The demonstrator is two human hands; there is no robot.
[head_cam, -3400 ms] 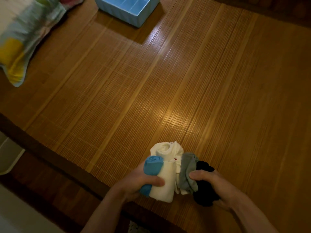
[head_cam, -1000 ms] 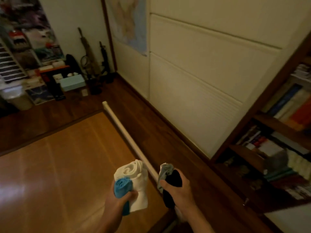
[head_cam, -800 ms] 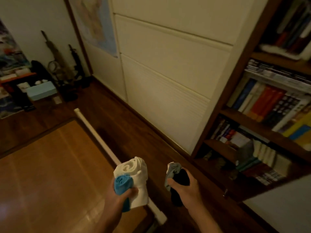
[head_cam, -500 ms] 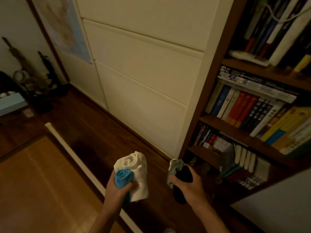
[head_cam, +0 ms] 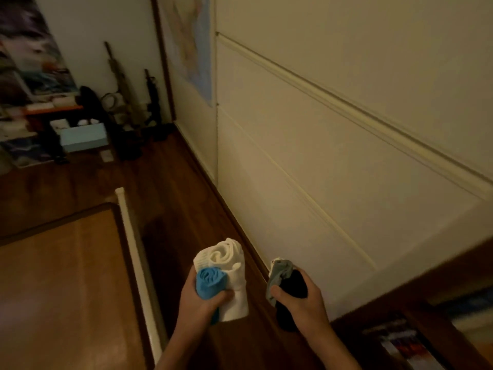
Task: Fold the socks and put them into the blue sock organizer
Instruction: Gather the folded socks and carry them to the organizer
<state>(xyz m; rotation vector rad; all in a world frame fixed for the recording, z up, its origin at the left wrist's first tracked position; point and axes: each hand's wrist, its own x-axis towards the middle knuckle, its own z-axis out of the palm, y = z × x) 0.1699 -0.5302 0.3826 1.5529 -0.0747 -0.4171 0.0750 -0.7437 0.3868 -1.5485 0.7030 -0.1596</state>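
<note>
Left grip [head_cam: 200, 303] curls round the blue roll [head_cam: 210, 283] and white roll [head_cam: 229, 263]; right grip [head_cam: 301, 303] clasps the grey sock [head_cam: 278, 273] and black sock [head_cam: 290, 285] above the wooden floor [head_cam: 186, 209]. No organizer shows. Thumbs should press firmly so the rolls don't unwind in transit.

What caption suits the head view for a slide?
Left hand grips a rolled white sock and rolled blue sock; right hand grips a grey sock and black sock.

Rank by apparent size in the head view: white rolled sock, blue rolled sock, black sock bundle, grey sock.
1. white rolled sock
2. black sock bundle and blue rolled sock: alike, both partly covered
3. grey sock
</note>
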